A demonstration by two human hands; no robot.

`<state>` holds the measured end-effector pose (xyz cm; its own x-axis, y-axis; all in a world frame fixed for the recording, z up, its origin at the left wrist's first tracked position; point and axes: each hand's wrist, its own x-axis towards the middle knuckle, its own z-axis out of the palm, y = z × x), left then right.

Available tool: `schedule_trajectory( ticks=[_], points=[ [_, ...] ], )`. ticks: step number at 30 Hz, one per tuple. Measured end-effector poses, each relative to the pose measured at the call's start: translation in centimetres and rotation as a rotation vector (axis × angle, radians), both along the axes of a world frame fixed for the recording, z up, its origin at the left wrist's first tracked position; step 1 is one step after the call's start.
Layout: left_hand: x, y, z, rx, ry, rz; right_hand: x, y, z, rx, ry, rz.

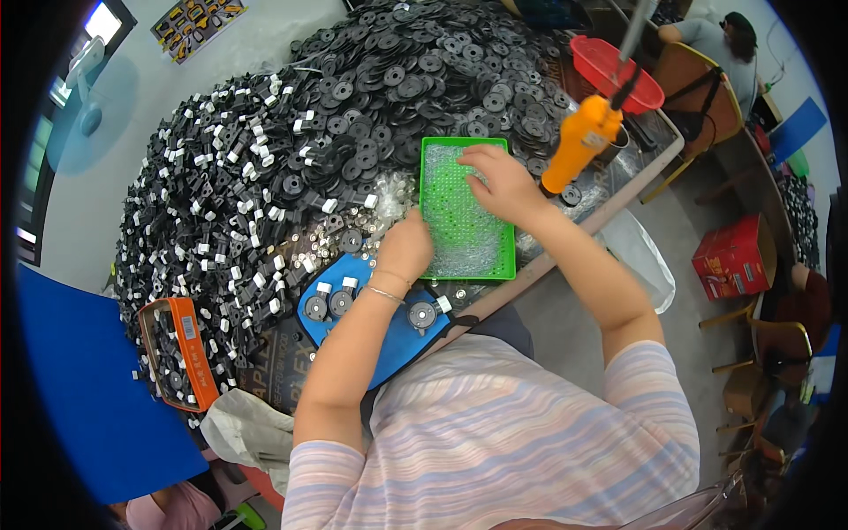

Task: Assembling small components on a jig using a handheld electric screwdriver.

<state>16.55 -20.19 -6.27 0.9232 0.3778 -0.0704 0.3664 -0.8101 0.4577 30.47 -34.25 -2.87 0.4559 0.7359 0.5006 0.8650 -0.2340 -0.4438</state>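
Note:
A green perforated tray (511,231) lies in front of me, its mesh bottom covered with many small, clear or silvery pieces too fine to name. My left hand (408,246) is closed at the tray's left rim, its fingertips partly hidden. Over the tray's upper right part is my right hand (505,184), fingers stretched out and thumb apart, the tips close to the small pieces. Under my left forearm lies a blue mat (402,349) bearing several round dark parts with white tabs, such as the one with a white tab (422,314) on the right.
Black discs (415,79) are heaped at the back, black-and-white parts (221,168) to the left. An orange power screwdriver (579,141) hangs by my right hand. A red basket (616,74) and orange box (181,353) stand at the sides. Another person (720,53) sits far right.

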Motion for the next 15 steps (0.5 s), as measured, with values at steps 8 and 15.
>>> schedule_trajectory(
  ticks=[8, 15],
  points=[
    [-0.4, 2.7, 2.1, -0.084, -0.078, -0.071, -3.6, -6.3, 3.2, 0.553, -0.706, -0.064],
    [-2.3, 1.4, 4.3, -0.151, -0.125, -0.009, -2.9, -8.6, 2.7, 0.636, -0.598, -0.34]
  ],
)
